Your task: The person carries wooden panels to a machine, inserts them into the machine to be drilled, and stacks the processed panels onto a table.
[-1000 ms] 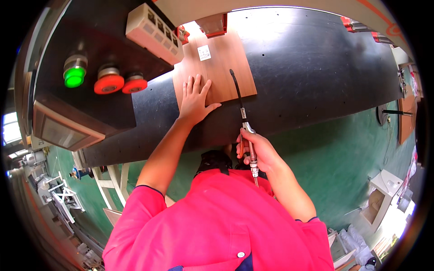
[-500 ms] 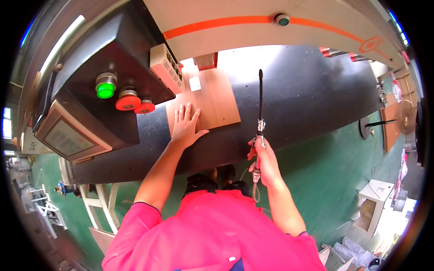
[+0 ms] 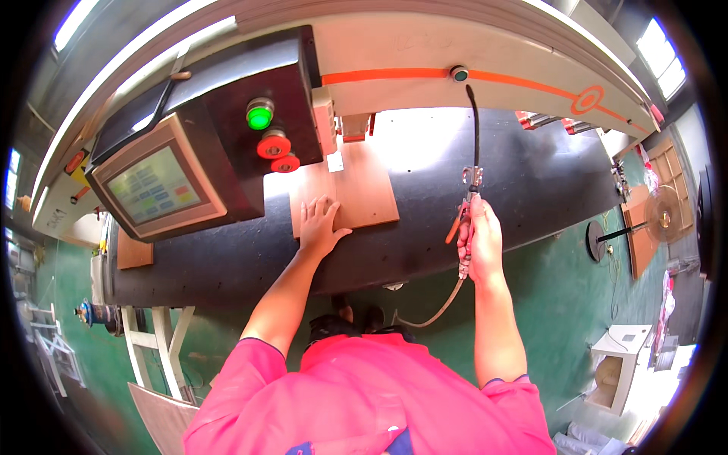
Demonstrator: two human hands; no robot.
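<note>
The left hand [image 3: 318,226] lies palm down on a wood-grain panel [image 3: 368,193]. Its fingers are extended and slightly spread toward the far side, and its thumb points out to the right. The hand is open and grips nothing; it contacts only the upper face of the panel, near its left front area.

The panel lies flat on the black worktable [image 3: 440,208], left of the air blow gun. A white label [image 3: 335,161] is on the panel's far portion, and its far end is partly hidden by the machine above.

The right hand [image 3: 484,235] is closed around the body of an air blow gun [image 3: 476,177]. The gun is held to the right of the panel, apart from it. Its orange trigger [image 3: 453,230] projects to the left; whether the fingers depress it cannot be told. The long black nozzle [image 3: 476,129] points away from the person. In the view, its tip overlaps the beige machine beam [image 3: 523,57] close to a round push button [image 3: 459,73]. A flexible hose [image 3: 441,312] leaves the gun's rear end and curves down to the left.

Left of the panel is a control box [image 3: 220,144] with a lit touchscreen [image 3: 154,186], a green illuminated button [image 3: 259,117] and two red mushroom buttons [image 3: 274,147].
</note>
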